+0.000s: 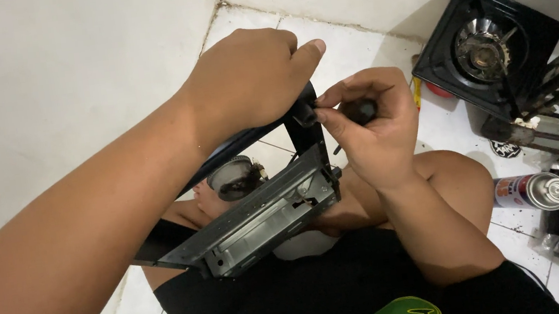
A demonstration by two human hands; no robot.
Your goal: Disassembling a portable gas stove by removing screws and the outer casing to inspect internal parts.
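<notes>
Both hands meet at the top corner of the stove chassis: left hand clamps its upper edge, right hand pinches a small black screwdriver just beside it. Chassis slants down-left over the lap.

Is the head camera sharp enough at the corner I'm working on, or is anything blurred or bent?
Head view: the left forearm, close to the lens, looms oversized and soft; the right hand and the stove frame corner read fairly sharp; light is flat, with a soft shadow on the wall.
</notes>
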